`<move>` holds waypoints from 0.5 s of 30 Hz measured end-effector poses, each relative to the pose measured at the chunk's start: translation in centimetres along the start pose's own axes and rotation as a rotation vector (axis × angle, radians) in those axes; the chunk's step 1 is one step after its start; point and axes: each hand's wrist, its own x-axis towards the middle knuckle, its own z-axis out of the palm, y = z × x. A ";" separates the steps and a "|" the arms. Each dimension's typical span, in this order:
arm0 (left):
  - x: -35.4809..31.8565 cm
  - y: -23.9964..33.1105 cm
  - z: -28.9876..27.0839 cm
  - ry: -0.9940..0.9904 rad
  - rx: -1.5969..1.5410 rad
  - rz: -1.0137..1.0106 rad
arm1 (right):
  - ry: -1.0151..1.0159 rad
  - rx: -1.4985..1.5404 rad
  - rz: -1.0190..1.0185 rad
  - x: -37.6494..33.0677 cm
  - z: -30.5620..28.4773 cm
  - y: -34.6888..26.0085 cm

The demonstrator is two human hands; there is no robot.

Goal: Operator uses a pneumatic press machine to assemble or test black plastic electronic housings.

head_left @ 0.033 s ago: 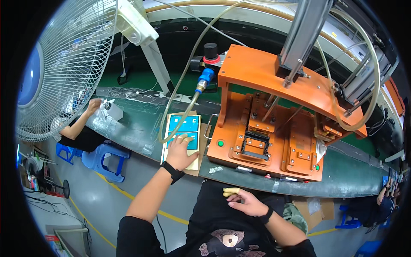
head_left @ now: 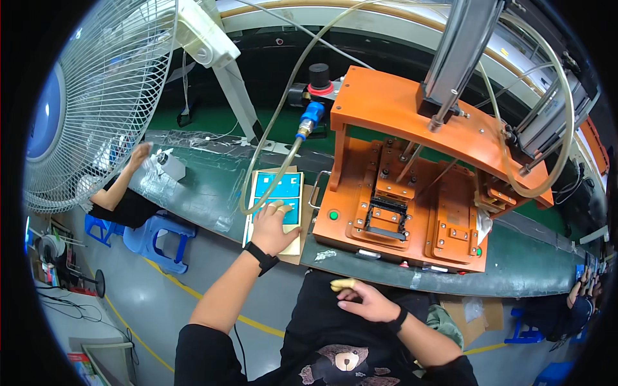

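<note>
My left hand (head_left: 274, 231) rests over a pale, cream-coloured board carrying blue panels (head_left: 278, 184) with small whitish pieces on them. Its fingers reach forward over the lower blue panel, with yellow covers on some fingertips; no lifted piece shows. My right hand (head_left: 370, 304) hovers above my lap, short of the bench edge. Its fingers are loosely bent and apart, one in a yellow cover, and nothing shows in them. Ahead stands an orange pneumatic press (head_left: 380, 103). A black rectangular frame (head_left: 386, 219) sits in its left fixture; the right fixture (head_left: 454, 231) is orange with screws.
A clear air hose (head_left: 283, 168) loops down beside the board from a blue fitting (head_left: 312, 112). A caged fan (head_left: 96, 96) fills the upper left. Another person's hand (head_left: 140, 154) is at the bench's left, near blue stools (head_left: 158, 241). Cardboard (head_left: 492, 315) lies below the bench.
My right hand has shifted very slightly left. My left hand stays in place on the board, and the press looks the same.
</note>
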 end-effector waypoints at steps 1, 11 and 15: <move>0.1 0.0 0.2 0.053 0.042 0.022 | -0.013 -0.086 -0.008 1.5 0.3 -0.7; 2.3 -2.2 0.5 0.086 -0.252 0.019 | -0.053 -0.705 -0.132 12.8 3.3 -2.4; 6.2 -9.6 -0.5 -0.042 -0.321 -0.255 | 0.063 -0.791 -0.192 13.0 3.8 -1.7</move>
